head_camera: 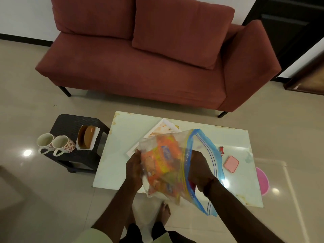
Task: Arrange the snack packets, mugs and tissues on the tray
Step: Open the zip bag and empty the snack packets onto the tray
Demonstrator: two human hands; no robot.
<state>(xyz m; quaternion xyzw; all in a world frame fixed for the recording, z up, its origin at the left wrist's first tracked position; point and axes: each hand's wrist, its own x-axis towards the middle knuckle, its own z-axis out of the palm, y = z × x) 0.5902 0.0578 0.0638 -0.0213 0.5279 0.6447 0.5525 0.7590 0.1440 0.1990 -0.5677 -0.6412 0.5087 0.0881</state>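
Note:
I hold a clear zip bag (152, 142) with a blue zipper edge above the white table (121, 155). Orange snack packets (163, 163) fill it. My left hand (134, 167) grips the bag's closed bottom side. My right hand (199, 170) reaches into the bag's open mouth; what its fingers hold is hidden. A white tray (157, 128) lies on the table behind the bag, partly covered by it. Two floral mugs (55, 144) stand on a dark stool (73, 120) at the left, beside a white holder with tissues (87, 139).
A pink square case (231, 163) and a small red wrapper (222, 149) lie on the table's right part. A pink round object (263, 181) sits past the right edge. A red sofa (149, 67) stands behind. My bare foot (164, 211) is under the table's near edge.

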